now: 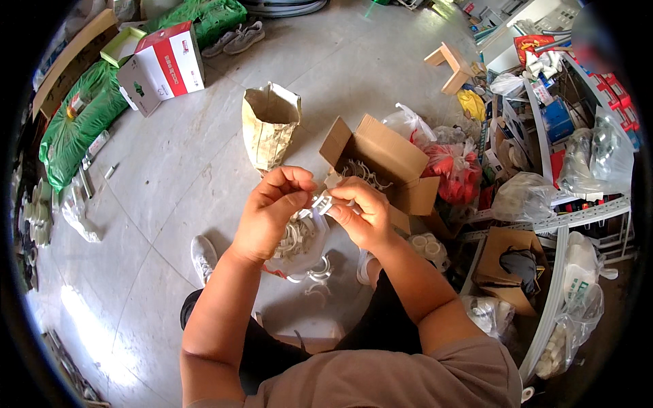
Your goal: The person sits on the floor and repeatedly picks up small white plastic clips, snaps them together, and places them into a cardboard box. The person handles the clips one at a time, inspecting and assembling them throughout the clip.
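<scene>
My right hand (364, 211) pinches a small white plastic pipe clip (322, 202) between thumb and fingers, above the floor in front of me. Close beside the clip, my left hand (272, 209) has its thumb and curled fingers drawn together; whatever is between them is too small to make out. Below the hands lies an open clear plastic bag (314, 246) full of white clips, partly covered by my left hand. A few loose C-shaped clips (320, 268) rest on the floor at its near side. Beyond my right hand, an open cardboard box (398, 153) contains more curved clips (364, 173).
A tall tan paper sack (272, 139) stands open beyond my left hand. Shelving (575, 216) with bagged parts and boxes runs along the right. At upper left are a red-and-white carton (170, 64), green bags (85, 119) and shoes (243, 39). A small wooden stool (451, 66) sits farther back.
</scene>
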The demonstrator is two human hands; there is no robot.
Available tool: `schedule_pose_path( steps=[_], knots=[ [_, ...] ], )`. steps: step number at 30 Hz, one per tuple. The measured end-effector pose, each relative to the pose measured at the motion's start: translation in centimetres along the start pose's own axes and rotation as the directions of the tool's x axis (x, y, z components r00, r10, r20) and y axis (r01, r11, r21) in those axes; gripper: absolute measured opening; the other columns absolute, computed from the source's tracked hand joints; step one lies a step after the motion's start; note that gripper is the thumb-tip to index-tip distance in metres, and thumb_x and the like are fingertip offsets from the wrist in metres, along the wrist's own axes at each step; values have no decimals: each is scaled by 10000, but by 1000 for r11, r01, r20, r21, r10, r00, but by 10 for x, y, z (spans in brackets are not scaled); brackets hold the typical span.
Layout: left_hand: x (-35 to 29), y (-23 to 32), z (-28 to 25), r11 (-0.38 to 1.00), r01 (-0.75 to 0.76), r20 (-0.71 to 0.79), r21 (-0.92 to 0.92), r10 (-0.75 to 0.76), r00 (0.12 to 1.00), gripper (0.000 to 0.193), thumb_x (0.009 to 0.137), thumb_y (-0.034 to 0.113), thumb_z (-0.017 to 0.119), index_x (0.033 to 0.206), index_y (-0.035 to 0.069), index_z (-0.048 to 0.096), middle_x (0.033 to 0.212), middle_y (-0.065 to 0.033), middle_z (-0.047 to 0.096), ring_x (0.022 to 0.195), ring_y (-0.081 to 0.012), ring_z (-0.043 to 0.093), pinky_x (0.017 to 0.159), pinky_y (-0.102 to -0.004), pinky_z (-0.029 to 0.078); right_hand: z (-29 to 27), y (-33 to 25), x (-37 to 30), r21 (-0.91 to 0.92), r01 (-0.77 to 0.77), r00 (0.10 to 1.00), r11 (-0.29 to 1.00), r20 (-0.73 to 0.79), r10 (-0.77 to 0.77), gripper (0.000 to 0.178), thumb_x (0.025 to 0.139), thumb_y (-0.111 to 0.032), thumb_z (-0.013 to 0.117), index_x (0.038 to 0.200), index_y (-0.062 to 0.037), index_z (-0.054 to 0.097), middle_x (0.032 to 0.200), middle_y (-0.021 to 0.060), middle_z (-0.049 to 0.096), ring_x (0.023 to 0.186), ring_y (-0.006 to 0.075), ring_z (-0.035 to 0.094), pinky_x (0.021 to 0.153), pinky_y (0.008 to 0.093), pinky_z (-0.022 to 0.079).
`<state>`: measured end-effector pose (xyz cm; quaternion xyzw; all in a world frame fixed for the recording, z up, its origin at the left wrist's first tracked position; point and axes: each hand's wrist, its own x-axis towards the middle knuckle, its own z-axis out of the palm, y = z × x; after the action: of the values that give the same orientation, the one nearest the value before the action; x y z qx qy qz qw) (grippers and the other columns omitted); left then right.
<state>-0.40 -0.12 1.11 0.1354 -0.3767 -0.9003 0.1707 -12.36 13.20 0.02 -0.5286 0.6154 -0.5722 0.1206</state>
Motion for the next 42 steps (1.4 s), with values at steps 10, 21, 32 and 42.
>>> schedule_pose_path(
  steps=[10, 21, 32, 42],
  knots=[
    [2, -9, -8, 973, -79, 75, 215, 64, 995, 97, 832, 31, 541, 929, 34, 538, 839, -12, 570, 745, -78, 526, 685, -214, 439, 0, -1, -3, 109, -242, 970, 964, 41, 239, 169, 783, -91, 612, 907, 14, 565, 766, 54, 558, 651, 109, 519, 629, 238, 425],
    [2, 8, -20, 995, -34, -295, 90, 60, 954, 126, 848, 139, 511, 951, 77, 546, 881, -12, 549, 734, -87, 493, 670, -236, 417, -72, 191, -34, -839, -204, 946, 505, -36, 322, 94, 750, -126, 583, 819, -64, 600, 789, 123, 607, 749, 294, 571, 653, 393, 442],
    [-4, 15, -32, 994, -39, -381, 101, 75, 922, 114, 844, 165, 531, 932, 99, 557, 842, 14, 542, 727, -75, 493, 657, -229, 415, -44, 225, -48, -822, -273, 942, 500, -123, 312, 238, 727, -93, 567, 964, -105, 564, 936, 142, 554, 875, 337, 531, 743, 418, 442],
    [-6, 22, -40, 994, -87, -365, 66, 105, 925, 108, 849, 158, 522, 929, 97, 560, 841, 10, 542, 721, -69, 491, 650, -226, 414, 143, 206, -42, -867, -20, 533, 499, 413, 739, 408, 770, -130, 466, 1175, -178, 459, 917, 93, 621, 849, 239, 611, 693, 387, 470]
  ],
)
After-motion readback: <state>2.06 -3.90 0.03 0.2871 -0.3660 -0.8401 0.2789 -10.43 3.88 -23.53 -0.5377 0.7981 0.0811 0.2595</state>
